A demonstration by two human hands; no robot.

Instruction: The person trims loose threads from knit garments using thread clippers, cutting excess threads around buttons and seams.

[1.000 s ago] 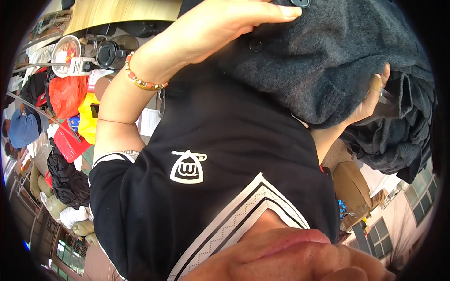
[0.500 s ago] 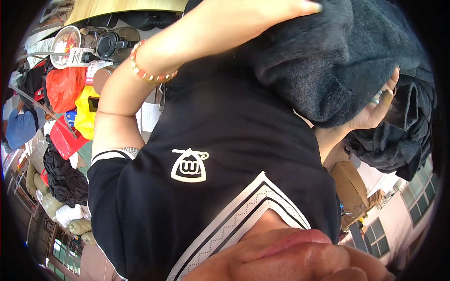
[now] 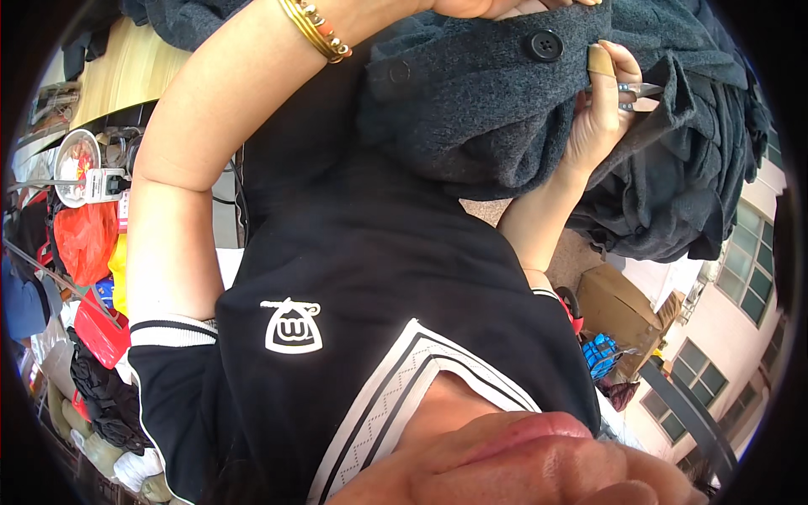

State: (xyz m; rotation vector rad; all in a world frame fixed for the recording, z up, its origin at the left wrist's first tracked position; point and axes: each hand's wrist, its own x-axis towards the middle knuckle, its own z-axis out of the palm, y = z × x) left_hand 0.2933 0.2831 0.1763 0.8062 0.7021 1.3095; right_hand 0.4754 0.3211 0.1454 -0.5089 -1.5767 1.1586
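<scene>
A dark grey knitted coat [image 3: 471, 126] lies bunched in front of my chest, with a large round black button [image 3: 544, 45] facing up. My left hand [image 3: 471, 7], partly cut off by the upper border, is closed on the coat's edge just left of the button. To the right, my right hand [image 3: 602, 114] pinches the same edge between thumb and forefinger. A tan cover wraps one fingertip. Tucked in that hand's palm are small metal scissors [image 3: 637, 89], blades sticking out to the right; the rest is hidden by the fingers.
More dark grey garments [image 3: 665, 202] hang in a heap at the right. A wooden tabletop [image 3: 126, 63] is at the upper left, near a round food container [image 3: 77, 168], a red plastic bag [image 3: 87, 240] and a white plug adapter [image 3: 105, 185]. A cardboard box [image 3: 619, 311] stands at the lower right.
The coat has been turned, and its button and edge now show. My right hand has moved up and left onto that edge, and the scissors have come into view. My left hand has shifted left.
</scene>
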